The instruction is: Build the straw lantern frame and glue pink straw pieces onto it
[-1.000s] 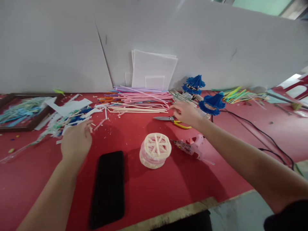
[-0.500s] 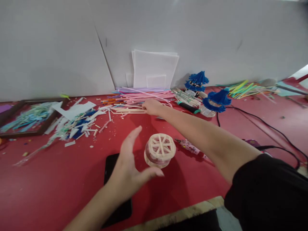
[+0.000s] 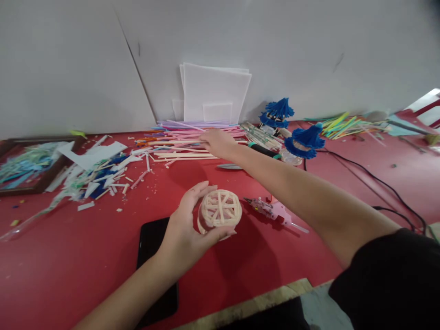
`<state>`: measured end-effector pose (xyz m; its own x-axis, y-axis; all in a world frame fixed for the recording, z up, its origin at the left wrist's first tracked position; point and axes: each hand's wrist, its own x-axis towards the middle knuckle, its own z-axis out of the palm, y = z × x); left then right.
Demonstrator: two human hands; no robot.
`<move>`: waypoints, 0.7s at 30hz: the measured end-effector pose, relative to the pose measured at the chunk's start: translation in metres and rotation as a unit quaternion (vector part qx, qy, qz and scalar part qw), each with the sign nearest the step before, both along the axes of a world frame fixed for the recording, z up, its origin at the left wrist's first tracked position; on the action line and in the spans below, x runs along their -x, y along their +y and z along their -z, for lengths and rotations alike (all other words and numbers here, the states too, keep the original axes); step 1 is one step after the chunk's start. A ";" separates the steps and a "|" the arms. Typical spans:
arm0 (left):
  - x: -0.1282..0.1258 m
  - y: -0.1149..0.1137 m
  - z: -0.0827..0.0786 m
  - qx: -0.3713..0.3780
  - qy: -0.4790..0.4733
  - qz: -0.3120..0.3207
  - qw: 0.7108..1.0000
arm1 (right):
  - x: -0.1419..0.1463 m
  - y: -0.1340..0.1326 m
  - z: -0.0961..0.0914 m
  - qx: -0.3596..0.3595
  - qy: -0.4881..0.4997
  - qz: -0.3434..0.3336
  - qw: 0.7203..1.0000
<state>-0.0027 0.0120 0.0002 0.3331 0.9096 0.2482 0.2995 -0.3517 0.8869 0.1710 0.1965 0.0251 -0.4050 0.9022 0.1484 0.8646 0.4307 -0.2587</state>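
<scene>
My left hand [image 3: 187,227] curls around a small round drum made of cream and pink straws [image 3: 220,211], thumb and fingers on its sides, on the red table [image 3: 85,256]. My right hand [image 3: 216,142] reaches far forward and rests on a pile of pink and cream straws [image 3: 185,142] near the white wall; its fingers lie on the straws and I cannot see whether they grip one. A pink glue gun [image 3: 271,211] lies just right of the drum.
A black phone [image 3: 151,256] lies under my left wrist. Scissors [image 3: 230,166], a teal-handled tool [image 3: 266,150], blue tassels [image 3: 305,140], white sheets [image 3: 213,94], cut scraps [image 3: 99,176], a framed tray [image 3: 24,165], green-yellow straws [image 3: 340,123] and black cables [image 3: 371,183] surround.
My left hand came from the scraps on the left and closed around the straw drum. My right hand moved from the scissors leftward onto the straw pile.
</scene>
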 end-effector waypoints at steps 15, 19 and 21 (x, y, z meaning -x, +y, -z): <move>0.001 0.009 0.020 -0.007 -0.057 0.073 0.996 | -0.039 -0.169 -0.020 0.296 0.555 0.068 0.774; -0.009 0.000 0.022 0.050 -0.069 0.022 0.996 | -0.034 -0.191 0.020 0.249 0.643 0.098 0.718; -0.006 0.000 0.023 0.034 -0.065 0.021 0.997 | -0.032 -0.200 0.034 0.203 0.689 0.097 0.689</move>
